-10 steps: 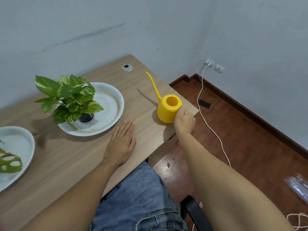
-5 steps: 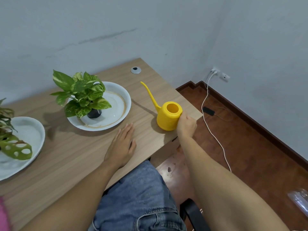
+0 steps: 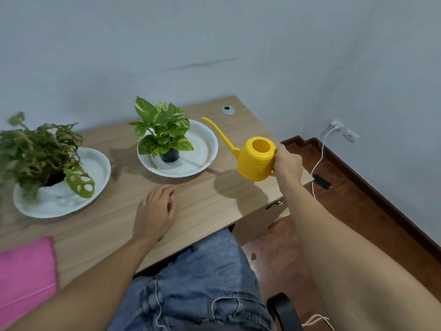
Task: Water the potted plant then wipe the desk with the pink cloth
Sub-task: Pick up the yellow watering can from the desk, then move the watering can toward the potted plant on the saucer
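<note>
— So where was the can (image 3: 256, 161)?

— Yellow, off the tabletop (image 3: 214, 199), its shadow lying on the wood beneath it. The right hand (image 3: 287, 164) was closed round its handle, near the tabletop's right edge. The spout pointed up and left, toward the plant (image 3: 162, 132).

— And the plant?

— Green-and-cream leaves in a small black pot (image 3: 170, 155), standing on a white plate (image 3: 205, 163), left of the can and apart from it. The spout tip sat just beside the plate's far rim, not over the pot.

— The left hand (image 3: 156, 211)?

— Flat on the tabletop, palm down, fingers loosely curled, gripping nothing, near the front edge and in front of the plate.

— The cloth (image 3: 26, 275)?

— Pink, folded, on the tabletop at the near left corner, partly cut off by the frame, well apart from both hands.

— Anything else?

— A second plant (image 3: 35, 151) on another white plate (image 3: 95, 173) at far left, blurred.
</note>
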